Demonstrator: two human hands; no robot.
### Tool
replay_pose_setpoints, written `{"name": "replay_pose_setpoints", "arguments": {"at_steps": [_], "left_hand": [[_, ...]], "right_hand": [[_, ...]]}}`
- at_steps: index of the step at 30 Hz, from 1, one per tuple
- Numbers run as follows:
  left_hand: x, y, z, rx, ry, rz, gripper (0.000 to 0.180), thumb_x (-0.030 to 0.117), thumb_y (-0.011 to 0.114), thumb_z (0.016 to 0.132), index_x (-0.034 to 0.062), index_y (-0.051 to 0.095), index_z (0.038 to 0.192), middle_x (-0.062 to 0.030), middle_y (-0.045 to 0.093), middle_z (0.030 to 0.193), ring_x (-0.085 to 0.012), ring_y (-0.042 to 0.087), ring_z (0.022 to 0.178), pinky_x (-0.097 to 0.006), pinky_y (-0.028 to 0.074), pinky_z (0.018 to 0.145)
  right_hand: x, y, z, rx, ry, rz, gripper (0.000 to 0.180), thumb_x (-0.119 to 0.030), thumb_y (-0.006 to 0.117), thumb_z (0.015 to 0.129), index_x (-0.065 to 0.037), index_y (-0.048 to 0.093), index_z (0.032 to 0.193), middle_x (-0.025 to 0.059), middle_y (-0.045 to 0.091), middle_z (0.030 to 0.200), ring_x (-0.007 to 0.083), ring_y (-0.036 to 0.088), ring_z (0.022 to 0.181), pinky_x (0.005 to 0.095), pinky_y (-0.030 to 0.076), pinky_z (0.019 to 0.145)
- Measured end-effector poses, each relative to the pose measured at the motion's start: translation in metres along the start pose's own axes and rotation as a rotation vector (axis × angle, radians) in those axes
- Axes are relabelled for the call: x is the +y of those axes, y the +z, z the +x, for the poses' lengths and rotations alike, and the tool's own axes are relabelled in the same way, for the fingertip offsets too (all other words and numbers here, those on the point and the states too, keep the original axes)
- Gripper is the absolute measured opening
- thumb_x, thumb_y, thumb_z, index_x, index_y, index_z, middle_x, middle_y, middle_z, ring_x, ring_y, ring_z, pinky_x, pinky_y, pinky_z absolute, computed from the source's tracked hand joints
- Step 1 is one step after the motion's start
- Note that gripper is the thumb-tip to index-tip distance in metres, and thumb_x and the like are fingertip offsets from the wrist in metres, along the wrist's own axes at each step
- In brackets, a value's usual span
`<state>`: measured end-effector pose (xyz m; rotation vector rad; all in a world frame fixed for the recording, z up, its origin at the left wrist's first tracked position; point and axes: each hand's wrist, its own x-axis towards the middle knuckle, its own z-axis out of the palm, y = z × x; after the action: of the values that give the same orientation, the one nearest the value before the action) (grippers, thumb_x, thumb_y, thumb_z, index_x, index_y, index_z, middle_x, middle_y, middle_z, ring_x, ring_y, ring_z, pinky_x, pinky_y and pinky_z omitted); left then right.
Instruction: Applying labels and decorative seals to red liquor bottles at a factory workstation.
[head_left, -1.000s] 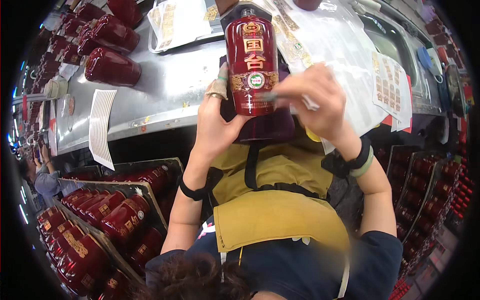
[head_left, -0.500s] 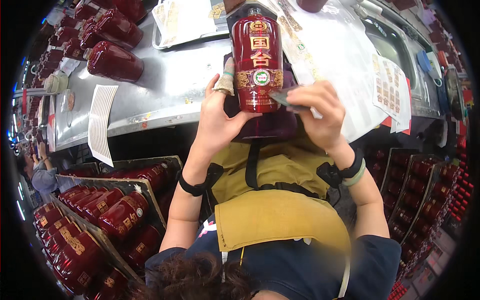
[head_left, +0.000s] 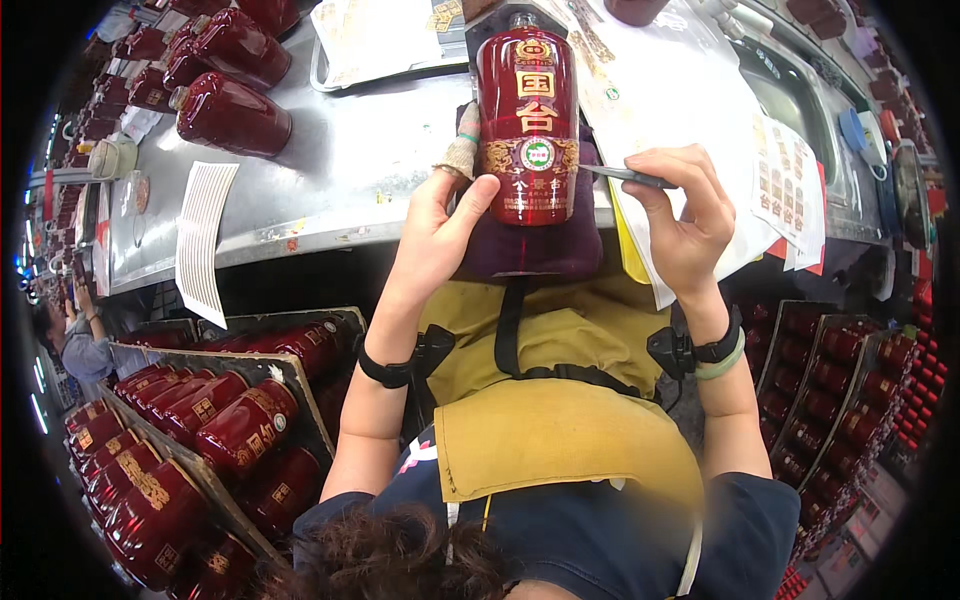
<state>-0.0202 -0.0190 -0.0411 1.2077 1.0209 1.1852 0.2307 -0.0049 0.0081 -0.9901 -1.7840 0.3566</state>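
While you look down from the head view, your left hand [head_left: 435, 215] cups the side of the red bottle [head_left: 527, 125], thumb on its lower label. It lies on a purple cushion [head_left: 530, 250] at the desk [head_left: 330, 170] edge. Your right hand [head_left: 685, 215] pinches thin tweezers [head_left: 625, 176] beside it. Glazed and glossy, the bottle looks heavy, slippery and breakable; hold it around the broad body, not the neck.

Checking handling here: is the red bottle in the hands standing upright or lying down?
Lying down: the red bottle rests on a dark purple cushion, left hand steadying its side.
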Motion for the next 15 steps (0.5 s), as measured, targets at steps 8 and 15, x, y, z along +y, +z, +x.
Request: {"name": "replay_pose_setpoints", "arguments": {"at_steps": [8,15], "left_hand": [[0.0098,0.0009,0.0007,-0.089,-0.009,0.155,0.071,0.009,0.066,0.100,-0.0051,0.031,0.159,-0.0156,0.048,0.155,-0.0206,0.048,0.139,-0.038,0.035,0.119],[0.0094,0.0013,-0.0021,-0.061,-0.009,0.142,0.068,0.010,0.066,0.101,-0.0051,0.033,0.158,-0.0146,0.051,0.151,-0.0198,0.051,0.134,-0.038,0.039,0.116]], "right_hand": [[0.0023,-0.0039,-0.0032,0.016,0.077,0.003,0.023,0.007,0.081,0.077,-0.002,0.075,0.097,0.0076,0.073,0.093,0.0224,0.067,0.085,0.0323,0.054,0.075],[-0.0015,0.0052,-0.0073,-0.077,0.020,-0.006,0.026,0.006,0.082,0.071,-0.006,0.077,0.094,0.0059,0.075,0.092,0.0236,0.066,0.085,0.0340,0.052,0.078]]}}
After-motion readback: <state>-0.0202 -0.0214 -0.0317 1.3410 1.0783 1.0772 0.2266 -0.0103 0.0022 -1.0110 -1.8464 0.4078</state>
